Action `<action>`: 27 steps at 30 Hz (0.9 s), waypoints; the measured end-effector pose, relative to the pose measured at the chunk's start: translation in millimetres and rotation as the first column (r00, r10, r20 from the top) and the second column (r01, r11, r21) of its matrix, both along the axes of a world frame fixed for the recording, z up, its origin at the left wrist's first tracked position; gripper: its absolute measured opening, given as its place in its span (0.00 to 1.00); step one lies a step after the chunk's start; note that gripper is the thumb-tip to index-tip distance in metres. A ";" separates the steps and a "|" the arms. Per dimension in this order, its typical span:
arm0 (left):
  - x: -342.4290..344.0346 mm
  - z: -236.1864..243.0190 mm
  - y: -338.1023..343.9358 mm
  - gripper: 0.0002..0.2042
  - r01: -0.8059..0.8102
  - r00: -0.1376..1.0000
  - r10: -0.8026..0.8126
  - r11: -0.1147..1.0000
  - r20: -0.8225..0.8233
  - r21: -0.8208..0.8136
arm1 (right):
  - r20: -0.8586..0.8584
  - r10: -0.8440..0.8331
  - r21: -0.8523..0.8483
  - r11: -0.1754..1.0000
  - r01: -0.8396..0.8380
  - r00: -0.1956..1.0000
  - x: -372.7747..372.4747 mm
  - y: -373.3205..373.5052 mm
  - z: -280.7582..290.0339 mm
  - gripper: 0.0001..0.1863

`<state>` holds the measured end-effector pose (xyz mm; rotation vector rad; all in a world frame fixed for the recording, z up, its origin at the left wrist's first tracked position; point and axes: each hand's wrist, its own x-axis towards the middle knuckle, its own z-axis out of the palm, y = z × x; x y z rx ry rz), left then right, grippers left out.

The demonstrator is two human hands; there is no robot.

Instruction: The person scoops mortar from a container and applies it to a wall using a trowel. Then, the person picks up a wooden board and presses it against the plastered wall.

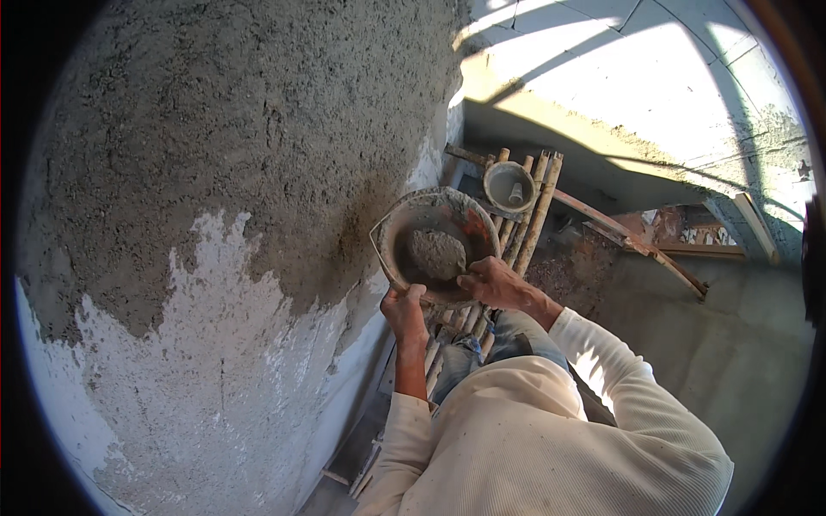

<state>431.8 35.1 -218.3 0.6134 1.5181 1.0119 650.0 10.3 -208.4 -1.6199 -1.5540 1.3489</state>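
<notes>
Rough-plastered wall [215, 146]; hands [406, 313] at a round, mortar-smeared bucket [443, 209].

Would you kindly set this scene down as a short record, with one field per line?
Left hand: gripping the near rim of the large bucket
Right hand: at that bucket's near-right edge; its exact grip is unclear
Bucket contents: a grey, mortar-like mound
Beyond: a smaller bucket by long poles, an unclear object inside
Left side: a wall, rough and grey above, paler below
Clothing: a pale long-sleeved top
</notes>
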 end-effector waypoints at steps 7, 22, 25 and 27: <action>-1.1 -33.5 -8.6 0.11 -0.075 0.996 0.079 0.992 0.040 -0.098 | -0.640 -0.501 -0.515 0.842 0.158 0.582 23.0 1.8 41.3 0.08; -136.3 -5.5 -90.7 0.19 -0.255 0.958 0.227 0.954 -0.177 -0.157 | -0.715 -0.699 0.210 -0.186 0.960 0.021 243.8 84.7 125.2 0.06; -123.2 19.2 -104.1 0.21 -0.330 0.929 0.299 0.936 -0.218 -0.123 | -0.693 -0.714 0.291 -0.404 0.867 -0.099 254.8 150.5 96.1 0.06; -124.8 14.1 -102.9 0.22 -0.385 0.906 0.357 0.918 -0.228 -0.092 | -0.488 -0.800 0.319 -0.537 0.781 -0.350 228.3 227.2 88.1 0.07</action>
